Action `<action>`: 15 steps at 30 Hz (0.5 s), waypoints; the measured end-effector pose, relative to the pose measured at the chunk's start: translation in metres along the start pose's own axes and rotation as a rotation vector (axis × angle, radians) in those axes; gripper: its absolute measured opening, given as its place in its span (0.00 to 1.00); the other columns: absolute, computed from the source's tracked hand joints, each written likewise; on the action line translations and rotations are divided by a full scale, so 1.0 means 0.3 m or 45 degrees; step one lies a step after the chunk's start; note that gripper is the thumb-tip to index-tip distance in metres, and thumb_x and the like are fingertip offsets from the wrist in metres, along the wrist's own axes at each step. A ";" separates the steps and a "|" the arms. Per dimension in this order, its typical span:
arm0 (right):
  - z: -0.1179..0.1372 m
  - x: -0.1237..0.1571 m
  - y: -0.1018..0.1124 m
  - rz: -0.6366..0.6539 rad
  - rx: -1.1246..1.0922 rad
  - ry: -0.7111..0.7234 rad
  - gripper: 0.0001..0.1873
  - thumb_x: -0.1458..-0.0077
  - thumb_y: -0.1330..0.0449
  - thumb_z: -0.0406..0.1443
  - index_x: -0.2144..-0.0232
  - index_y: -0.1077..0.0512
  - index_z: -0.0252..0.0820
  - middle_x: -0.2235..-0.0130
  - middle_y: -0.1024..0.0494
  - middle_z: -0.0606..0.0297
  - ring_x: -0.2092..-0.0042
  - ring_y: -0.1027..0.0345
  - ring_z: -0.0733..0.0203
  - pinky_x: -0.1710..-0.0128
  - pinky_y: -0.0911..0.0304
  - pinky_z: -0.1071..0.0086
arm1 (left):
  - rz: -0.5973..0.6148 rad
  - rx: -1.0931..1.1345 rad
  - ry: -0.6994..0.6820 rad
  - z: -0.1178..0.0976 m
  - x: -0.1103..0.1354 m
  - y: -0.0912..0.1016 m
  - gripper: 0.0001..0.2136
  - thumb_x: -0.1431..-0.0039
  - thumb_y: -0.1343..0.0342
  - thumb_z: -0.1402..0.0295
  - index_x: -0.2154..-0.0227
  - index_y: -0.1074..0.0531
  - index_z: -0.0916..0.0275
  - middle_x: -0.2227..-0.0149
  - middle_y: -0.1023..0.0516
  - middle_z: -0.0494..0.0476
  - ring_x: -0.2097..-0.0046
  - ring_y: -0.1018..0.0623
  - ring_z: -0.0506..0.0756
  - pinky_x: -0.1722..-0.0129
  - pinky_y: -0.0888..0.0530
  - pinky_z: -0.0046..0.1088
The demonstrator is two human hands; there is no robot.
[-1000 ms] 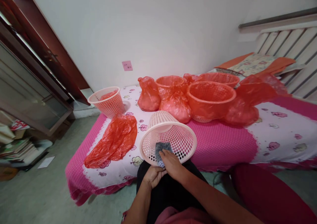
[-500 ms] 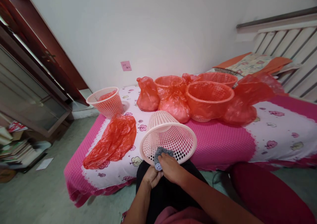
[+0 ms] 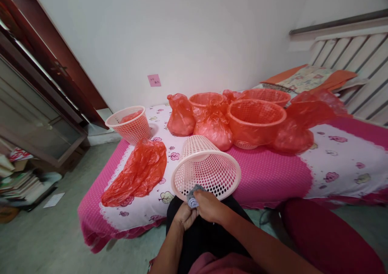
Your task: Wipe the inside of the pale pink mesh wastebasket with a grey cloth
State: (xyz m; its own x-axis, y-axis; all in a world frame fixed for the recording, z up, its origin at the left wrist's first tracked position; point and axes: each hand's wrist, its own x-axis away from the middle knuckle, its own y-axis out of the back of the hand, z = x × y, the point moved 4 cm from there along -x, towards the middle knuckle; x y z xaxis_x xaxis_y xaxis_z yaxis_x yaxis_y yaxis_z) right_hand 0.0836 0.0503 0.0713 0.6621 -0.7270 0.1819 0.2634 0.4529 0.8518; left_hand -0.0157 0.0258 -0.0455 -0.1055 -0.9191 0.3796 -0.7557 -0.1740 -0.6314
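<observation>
In front of my lap, a pale pink perforated plastic basket (image 3: 194,144) lies tilted on its side, its wide mouth facing me. At its lower rim both hands work on a small grey cloth (image 3: 193,197) with a light blue, rolled-looking end. My right hand (image 3: 209,204) is closed on the cloth from above. My left hand (image 3: 185,216) is closed at its lower end, with the fingertips partly hidden. Whether the cloth is a sock or a rag cannot be made out.
On the bed (image 3: 273,177) stand a white-rimmed basket (image 3: 133,129), a crumpled red plastic bag (image 3: 139,173), several filled red bags (image 3: 214,132) and baskets covered in red plastic (image 3: 257,122). A dark red round seat (image 3: 327,237) is at the right.
The grey cloth has become shorter and more bunched, drawn back toward my hands from the basket's inside. The basket and the bags stay where they were.
</observation>
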 end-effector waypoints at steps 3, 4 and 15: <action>-0.010 -0.002 -0.002 -0.010 -0.066 -0.003 0.17 0.47 0.43 0.25 0.54 0.26 0.33 0.51 0.19 0.47 0.51 0.24 0.47 0.57 0.39 0.65 | -0.010 -0.006 -0.001 -0.004 0.002 -0.001 0.13 0.55 0.29 0.76 0.64 0.19 0.67 0.60 0.14 0.63 0.49 0.18 0.63 0.42 0.25 0.41; -0.014 -0.003 -0.004 -0.014 -0.089 -0.005 0.17 0.47 0.43 0.26 0.55 0.25 0.33 0.52 0.19 0.47 0.52 0.24 0.48 0.57 0.39 0.66 | -0.013 -0.009 -0.001 -0.004 0.002 0.000 0.13 0.56 0.30 0.78 0.64 0.19 0.66 0.61 0.14 0.63 0.49 0.18 0.63 0.42 0.25 0.41; -0.089 -0.037 -0.038 -0.100 -0.415 -0.064 0.11 0.51 0.39 0.29 0.62 0.25 0.40 0.60 0.19 0.61 0.58 0.27 0.56 0.61 0.42 0.69 | -0.041 -0.032 0.011 -0.009 0.000 0.002 0.14 0.59 0.35 0.83 0.65 0.19 0.69 0.65 0.15 0.65 0.52 0.17 0.64 0.46 0.22 0.40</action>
State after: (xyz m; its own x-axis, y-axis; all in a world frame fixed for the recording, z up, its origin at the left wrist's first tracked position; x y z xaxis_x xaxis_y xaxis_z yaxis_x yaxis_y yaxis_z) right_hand 0.0920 0.0670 0.0462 0.5972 -0.7874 0.1528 0.5284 0.5295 0.6637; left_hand -0.0179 0.0267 -0.0440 -0.0864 -0.9101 0.4052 -0.7747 -0.1944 -0.6017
